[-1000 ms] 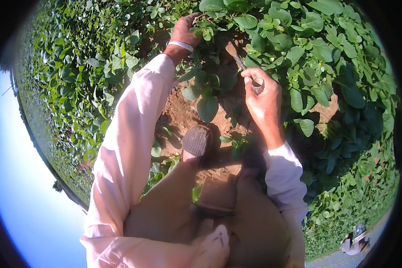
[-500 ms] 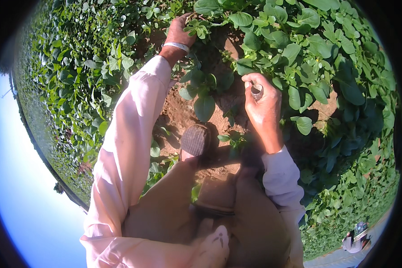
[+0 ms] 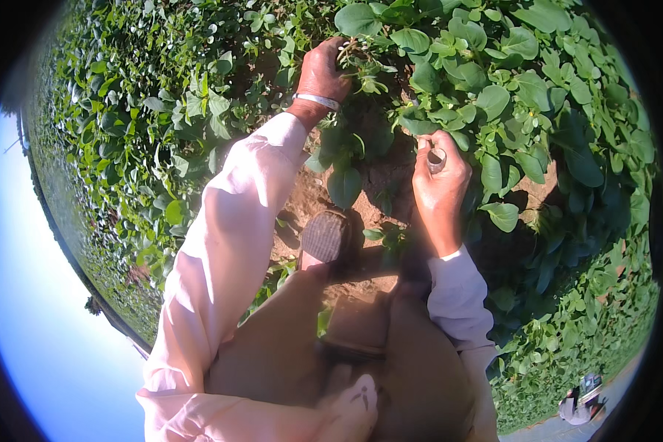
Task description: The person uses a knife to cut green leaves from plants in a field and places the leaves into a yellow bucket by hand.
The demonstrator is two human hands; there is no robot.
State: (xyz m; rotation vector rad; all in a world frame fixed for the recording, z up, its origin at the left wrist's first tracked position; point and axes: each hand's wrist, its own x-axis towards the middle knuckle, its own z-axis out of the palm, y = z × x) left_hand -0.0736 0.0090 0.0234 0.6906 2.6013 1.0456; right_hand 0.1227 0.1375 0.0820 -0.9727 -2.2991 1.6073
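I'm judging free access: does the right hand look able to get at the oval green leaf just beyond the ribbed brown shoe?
Probably yes: mostly brown soil separates the right hand from the leaf, though the dark, round-ended tool handle it holds may hinder grasping.

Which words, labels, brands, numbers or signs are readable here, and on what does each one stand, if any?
No text is readable.
Pale wristband by left hand: no readable marks.
Tool handle in right hand: none seen.
Things at far lower right: too small to tell.
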